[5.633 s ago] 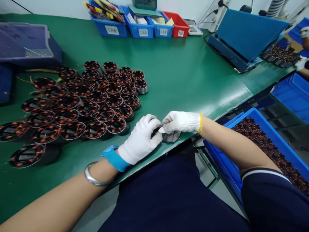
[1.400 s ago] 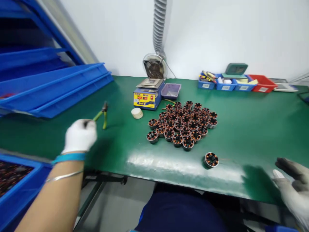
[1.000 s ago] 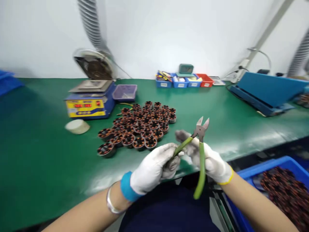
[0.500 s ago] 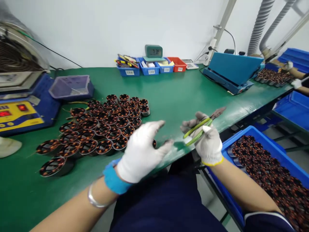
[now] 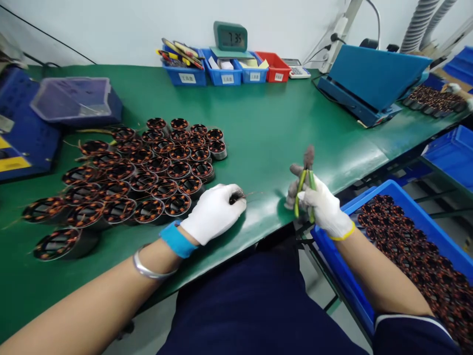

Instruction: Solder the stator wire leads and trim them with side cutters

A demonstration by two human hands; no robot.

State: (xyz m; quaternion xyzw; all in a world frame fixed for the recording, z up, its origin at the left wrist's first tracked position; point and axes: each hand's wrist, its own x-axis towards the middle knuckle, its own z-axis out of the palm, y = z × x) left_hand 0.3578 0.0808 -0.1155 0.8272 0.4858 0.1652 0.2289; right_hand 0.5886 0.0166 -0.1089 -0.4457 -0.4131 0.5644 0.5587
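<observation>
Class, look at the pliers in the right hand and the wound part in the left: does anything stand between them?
Nothing visible stands between the pliers in the right hand and the wound part, mostly hidden by the left hand. Fine wires reach partway into the gap above the green tabletop.

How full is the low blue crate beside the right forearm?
Well stocked: packed copper-wound rings cover most of the crate's visible inside. Its far end leaves the frame.
</observation>
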